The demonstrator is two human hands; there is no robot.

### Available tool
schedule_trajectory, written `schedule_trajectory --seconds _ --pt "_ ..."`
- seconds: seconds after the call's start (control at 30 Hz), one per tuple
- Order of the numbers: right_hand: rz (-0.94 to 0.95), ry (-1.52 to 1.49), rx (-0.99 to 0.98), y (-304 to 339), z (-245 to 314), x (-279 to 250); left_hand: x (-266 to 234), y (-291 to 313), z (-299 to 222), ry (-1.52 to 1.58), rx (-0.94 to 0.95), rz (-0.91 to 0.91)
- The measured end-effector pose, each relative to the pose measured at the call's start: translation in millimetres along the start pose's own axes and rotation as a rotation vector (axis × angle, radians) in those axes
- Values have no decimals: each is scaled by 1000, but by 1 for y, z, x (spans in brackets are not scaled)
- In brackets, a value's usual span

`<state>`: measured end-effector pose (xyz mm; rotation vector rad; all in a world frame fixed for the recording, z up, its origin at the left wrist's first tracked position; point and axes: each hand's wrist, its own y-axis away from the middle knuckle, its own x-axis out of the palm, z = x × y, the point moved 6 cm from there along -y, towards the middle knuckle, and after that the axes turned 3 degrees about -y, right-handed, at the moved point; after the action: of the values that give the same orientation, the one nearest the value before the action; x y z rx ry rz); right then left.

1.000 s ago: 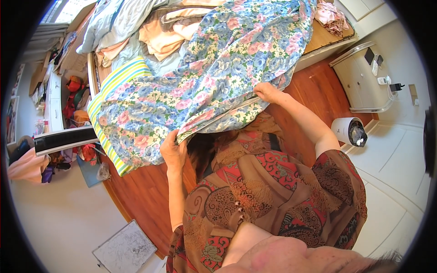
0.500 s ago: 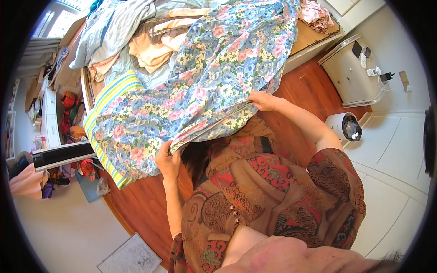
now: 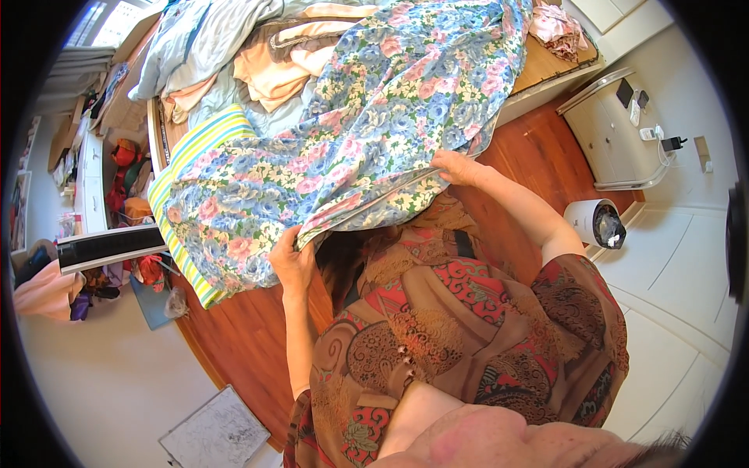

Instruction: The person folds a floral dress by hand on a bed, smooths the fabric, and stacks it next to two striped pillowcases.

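Observation:
A large blue, pink and white floral cover spreads over the bed and hangs toward me at its near edge. My left hand grips the near corner of that edge. Farther right, my right hand pinches the same edge, and the hem is stretched between the two. Under the cover's left end, a yellow, green and white striped pillow or cushion shows along its border. I cannot tell whether the cover is a duvet cover or a sheet.
Rumpled light-blue and peach bedding lies at the back of the bed. A pink crumpled cloth rests on the bed's far right. A white bin and a cream cabinet stand at right. Shelves with clutter line the left.
Both hands keep their hold on the cover's edge. The view has shifted slightly, so the bed and cabinet sit a little farther right. The cover's shape is nearly the same.

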<state>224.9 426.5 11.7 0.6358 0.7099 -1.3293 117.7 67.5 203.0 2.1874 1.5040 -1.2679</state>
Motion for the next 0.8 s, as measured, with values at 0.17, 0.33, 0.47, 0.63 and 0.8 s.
schedule_trajectory --seconds 0.17,0.33,0.47,0.63,0.8 --pt "-71 60 -60 -7 8 8 0 -2 -4 5 10 -6" --pt "-242 -5 -50 -11 2 -11 -5 -3 2 -19 -18 -9" --pt "-476 103 -60 -4 24 -86 -4 -1 7 -76 -9 4" --pt "-955 217 -49 26 146 -230 -1 12 -3 -94 54 -85" --pt "-778 43 121 41 117 -225 -6 11 -3 -159 124 -207"
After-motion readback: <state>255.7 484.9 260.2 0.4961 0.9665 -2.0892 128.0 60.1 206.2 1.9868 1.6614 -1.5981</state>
